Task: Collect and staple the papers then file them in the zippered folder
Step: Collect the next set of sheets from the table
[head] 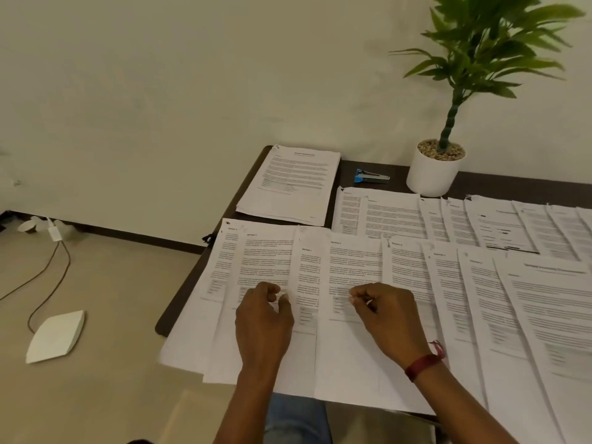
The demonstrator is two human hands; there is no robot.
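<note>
We are at the collecting step. Pale wall (192,91) and beige floor (121,363) frame a dark table (519,186) covered by two fanned rows of papers (403,270), with a squared stack (290,184) at the far left corner. Our left hand (264,315) pinches a sheet edge in the near row. Our right hand (386,312) rests curled on a neighbouring sheet, and we cannot tell its grip. Next, we judge, sheets need lifting in order. A potted plant (437,168) and a blue stapler (371,177) wait behind. No folder shows.
</note>
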